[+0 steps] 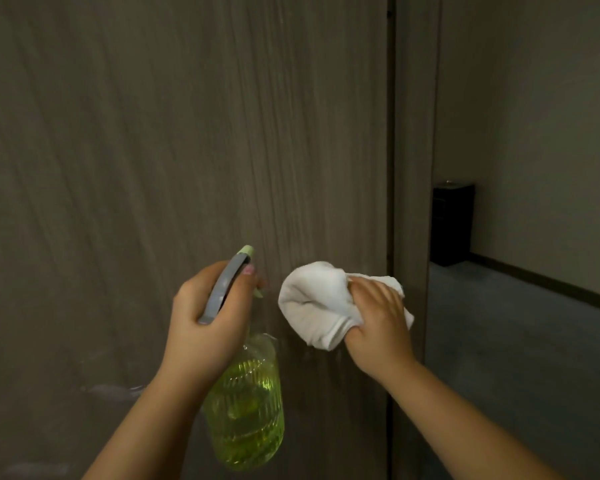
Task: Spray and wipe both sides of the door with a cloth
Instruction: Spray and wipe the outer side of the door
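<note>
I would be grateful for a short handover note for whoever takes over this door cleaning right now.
Left hand: grips the spray bottle by its trigger head, nozzle towards the door; the bottle holds yellow-green liquid.
Right hand: holds the bunched white cloth up at the door, near its edge.
Done: faint streaks show low on this side; how much has been wiped cannot be told.
Left: finish spraying and wiping this side, then do the other side.
</note>
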